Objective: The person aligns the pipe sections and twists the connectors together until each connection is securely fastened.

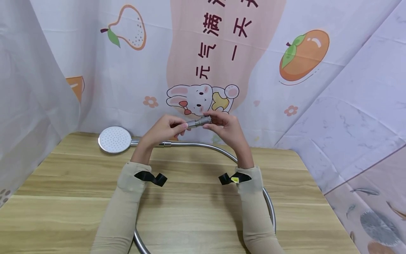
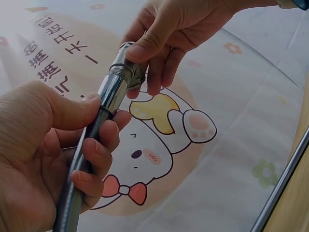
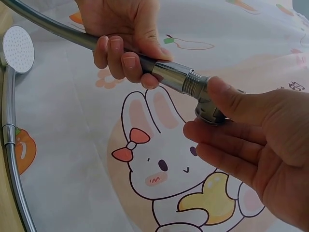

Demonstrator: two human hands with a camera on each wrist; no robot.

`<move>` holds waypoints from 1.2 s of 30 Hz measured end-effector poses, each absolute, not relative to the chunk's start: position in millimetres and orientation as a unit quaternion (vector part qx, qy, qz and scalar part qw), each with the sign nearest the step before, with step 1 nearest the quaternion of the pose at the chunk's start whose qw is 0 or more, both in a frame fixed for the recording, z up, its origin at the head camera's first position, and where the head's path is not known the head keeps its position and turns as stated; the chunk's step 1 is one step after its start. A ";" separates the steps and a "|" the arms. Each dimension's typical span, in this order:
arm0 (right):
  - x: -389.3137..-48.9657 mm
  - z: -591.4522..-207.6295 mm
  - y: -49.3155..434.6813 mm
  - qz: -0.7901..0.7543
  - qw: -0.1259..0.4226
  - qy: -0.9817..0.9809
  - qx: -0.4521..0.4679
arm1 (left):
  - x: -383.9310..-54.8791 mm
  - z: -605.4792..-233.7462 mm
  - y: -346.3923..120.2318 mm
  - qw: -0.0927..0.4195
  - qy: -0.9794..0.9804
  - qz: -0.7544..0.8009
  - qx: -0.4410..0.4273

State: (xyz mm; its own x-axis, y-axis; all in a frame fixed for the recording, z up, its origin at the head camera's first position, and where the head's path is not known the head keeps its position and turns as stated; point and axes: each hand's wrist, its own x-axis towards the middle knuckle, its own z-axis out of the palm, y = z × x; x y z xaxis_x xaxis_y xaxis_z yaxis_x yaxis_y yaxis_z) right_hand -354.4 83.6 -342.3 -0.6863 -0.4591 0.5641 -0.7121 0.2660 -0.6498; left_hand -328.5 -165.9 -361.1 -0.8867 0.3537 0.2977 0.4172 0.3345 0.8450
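Observation:
Both hands are raised above the back of the table, in front of the printed cloth. My left hand [image 1: 160, 131] grips the end of a metal shower hose [image 3: 67, 34], fingers curled round it just behind the smooth chrome nut [image 3: 172, 76]. With thumb and fingers, my right hand [image 1: 227, 127] holds a short chrome fitting [image 3: 208, 110]. Threads show between nut and fitting, and the two pieces are in line. The right thumb hides part of the fitting.
A round shower head [image 1: 114, 140] with a white face lies at the table's back left. From its handle the hose [image 1: 196, 144] runs right and loops under the right arm toward the front. A patterned cloth [image 1: 152, 70] hangs close behind the wooden table [image 1: 190, 204].

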 end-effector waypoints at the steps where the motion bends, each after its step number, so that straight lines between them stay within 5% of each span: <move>1: -354.4 -342.4 83.3 0.476 0.135 -0.786 0.371 | -328.4 -361.2 -166.1 0.031 -0.816 -0.527 -0.236; 19: -353.5 -346.8 78.1 0.454 0.245 -0.759 0.397 | -330.5 -363.5 -167.9 0.054 -0.818 -0.530 -0.218; 36: -356.2 -344.0 85.4 0.483 0.220 -0.735 0.423 | -329.6 -363.0 -168.9 0.054 -0.812 -0.539 -0.216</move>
State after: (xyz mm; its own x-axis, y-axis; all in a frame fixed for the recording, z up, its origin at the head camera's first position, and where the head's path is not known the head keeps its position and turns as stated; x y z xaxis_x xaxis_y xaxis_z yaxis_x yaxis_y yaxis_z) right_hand -356.2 85.4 -344.0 -0.5454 -0.4092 0.7315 -0.8338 0.1758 -0.5233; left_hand -329.6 -168.9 -363.0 -0.9007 0.2922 0.3216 0.4097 0.3249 0.8524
